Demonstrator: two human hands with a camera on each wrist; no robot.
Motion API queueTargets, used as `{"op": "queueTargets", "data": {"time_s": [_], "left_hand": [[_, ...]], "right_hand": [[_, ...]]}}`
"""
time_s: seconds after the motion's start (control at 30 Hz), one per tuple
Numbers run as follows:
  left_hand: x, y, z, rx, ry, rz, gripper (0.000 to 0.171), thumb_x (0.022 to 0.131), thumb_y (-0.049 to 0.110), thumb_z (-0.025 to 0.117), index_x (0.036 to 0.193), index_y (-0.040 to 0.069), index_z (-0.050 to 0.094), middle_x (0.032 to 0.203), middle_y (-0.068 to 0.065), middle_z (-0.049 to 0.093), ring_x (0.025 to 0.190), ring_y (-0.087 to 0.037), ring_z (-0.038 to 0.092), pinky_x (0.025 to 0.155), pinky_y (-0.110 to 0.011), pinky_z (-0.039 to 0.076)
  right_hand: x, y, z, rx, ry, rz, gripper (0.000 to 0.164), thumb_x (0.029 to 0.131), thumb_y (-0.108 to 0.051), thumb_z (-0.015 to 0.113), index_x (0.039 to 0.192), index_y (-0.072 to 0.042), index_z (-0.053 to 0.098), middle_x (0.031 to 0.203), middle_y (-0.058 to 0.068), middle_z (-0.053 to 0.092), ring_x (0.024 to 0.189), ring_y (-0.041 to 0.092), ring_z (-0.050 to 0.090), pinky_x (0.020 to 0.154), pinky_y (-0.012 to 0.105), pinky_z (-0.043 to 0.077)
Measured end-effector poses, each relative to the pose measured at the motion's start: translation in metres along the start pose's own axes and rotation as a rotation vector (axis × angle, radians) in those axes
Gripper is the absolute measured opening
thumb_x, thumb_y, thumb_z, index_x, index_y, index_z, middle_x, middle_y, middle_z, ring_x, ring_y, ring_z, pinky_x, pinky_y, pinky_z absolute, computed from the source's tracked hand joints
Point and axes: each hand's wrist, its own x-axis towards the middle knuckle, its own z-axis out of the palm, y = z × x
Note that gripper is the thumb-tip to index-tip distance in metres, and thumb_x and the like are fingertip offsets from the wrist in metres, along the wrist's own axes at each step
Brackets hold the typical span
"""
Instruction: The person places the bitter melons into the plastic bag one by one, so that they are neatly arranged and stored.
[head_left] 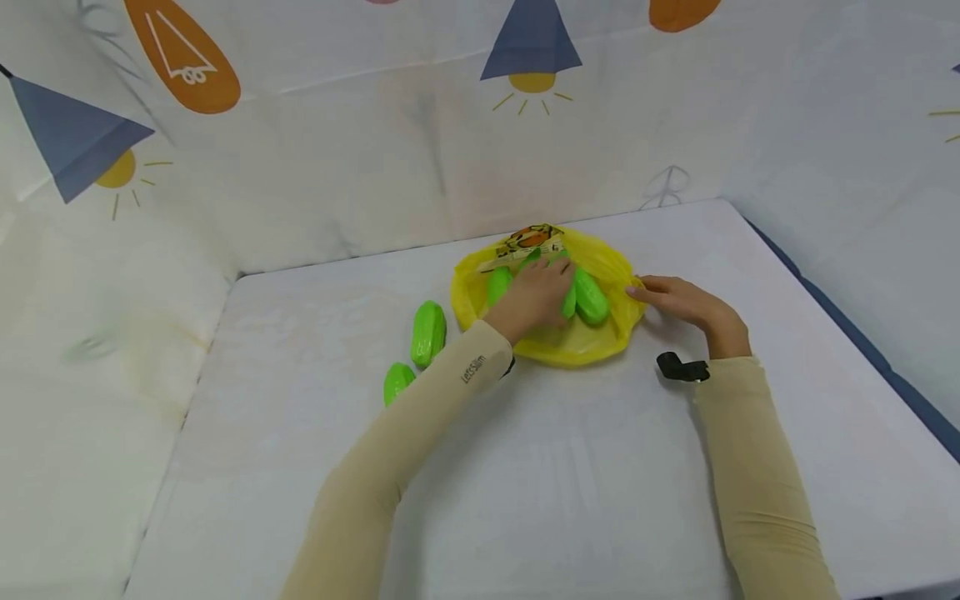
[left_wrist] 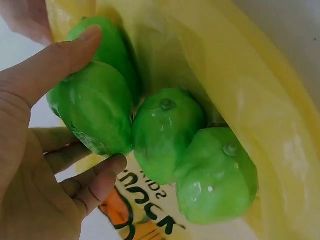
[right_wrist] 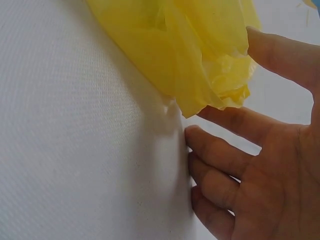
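Note:
A yellow plastic bag (head_left: 577,343) lies on the table with its mouth spread wide. Several glossy green oblong fruits (head_left: 591,298), like green papayas, rest inside it. My left hand (head_left: 534,298) reaches into the bag; in the left wrist view its thumb lies over one green fruit (left_wrist: 95,110) and its fingers curl underneath, holding it beside the others. At the right rim, my right hand (head_left: 682,300) holds the bag's edge between thumb and index finger, its other fingers lower beside the bag in the right wrist view.
Two more green fruits (head_left: 429,333) lie on the white table (head_left: 585,483) left of the bag, the nearer one partly hidden by my left sleeve. A patterned white cloth wall (head_left: 337,150) stands along the back and sides.

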Motion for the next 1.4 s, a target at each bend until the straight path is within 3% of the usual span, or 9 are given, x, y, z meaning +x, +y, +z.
{"op": "queueTargets", "data": {"time_s": [0.3,0.4,0.57,1.0,1.2,1.4], "left_hand": [[0.004,0.0,0.012,0.083,-0.1,-0.062,0.103,0.083,0.062,0.068,0.156,0.006,0.021,0.159,-0.005,0.03,0.147,-0.027,0.025,0.123,-0.04,0.022],[0.001,-0.004,0.017,0.055,-0.129,-0.076,0.104,0.084,0.065,0.063,0.157,0.007,0.017,0.161,-0.006,0.024,0.149,-0.026,0.02,0.124,-0.041,0.019],[-0.002,-0.008,0.015,-0.011,-0.162,-0.072,0.098,0.091,0.057,0.06,0.158,0.006,0.01,0.164,-0.01,0.014,0.152,-0.027,0.014,0.124,-0.044,0.016],[-0.009,-0.011,0.017,0.045,-0.119,-0.101,0.083,0.095,0.037,0.06,0.159,0.013,0.011,0.166,-0.009,0.008,0.152,-0.029,0.012,0.124,-0.046,0.015],[-0.012,-0.018,0.018,0.034,-0.1,-0.106,0.096,0.093,0.051,0.059,0.158,0.005,0.004,0.166,-0.013,0.003,0.152,-0.028,0.011,0.124,-0.046,0.013],[-0.014,-0.025,0.016,0.045,-0.036,-0.091,0.096,0.088,0.062,0.059,0.155,0.005,0.022,0.163,-0.01,0.019,0.15,-0.025,0.021,0.123,-0.048,0.018]], "right_hand": [[0.001,-0.002,0.003,-0.01,0.002,0.004,0.095,0.093,-0.072,0.038,0.155,-0.002,0.022,0.159,0.028,0.018,0.146,0.05,0.011,0.115,0.069,0.011],[0.002,-0.003,0.003,-0.013,0.004,-0.006,0.095,0.093,-0.072,0.038,0.155,-0.001,0.023,0.159,0.028,0.018,0.146,0.05,0.011,0.115,0.069,0.011],[0.003,-0.005,0.003,-0.023,0.003,-0.018,0.094,0.094,-0.07,0.038,0.154,0.002,0.023,0.158,0.029,0.02,0.145,0.05,0.012,0.115,0.068,0.012],[0.003,-0.005,0.005,-0.026,-0.002,-0.01,0.094,0.094,-0.07,0.038,0.154,0.001,0.023,0.158,0.029,0.019,0.145,0.051,0.012,0.114,0.069,0.012],[0.004,-0.004,0.006,-0.026,-0.002,-0.01,0.095,0.093,-0.071,0.037,0.154,0.001,0.023,0.158,0.029,0.019,0.145,0.051,0.011,0.114,0.069,0.011],[0.005,-0.004,0.005,-0.03,0.002,-0.003,0.097,0.092,-0.073,0.037,0.154,0.0,0.022,0.159,0.029,0.018,0.145,0.051,0.01,0.115,0.069,0.01]]}}
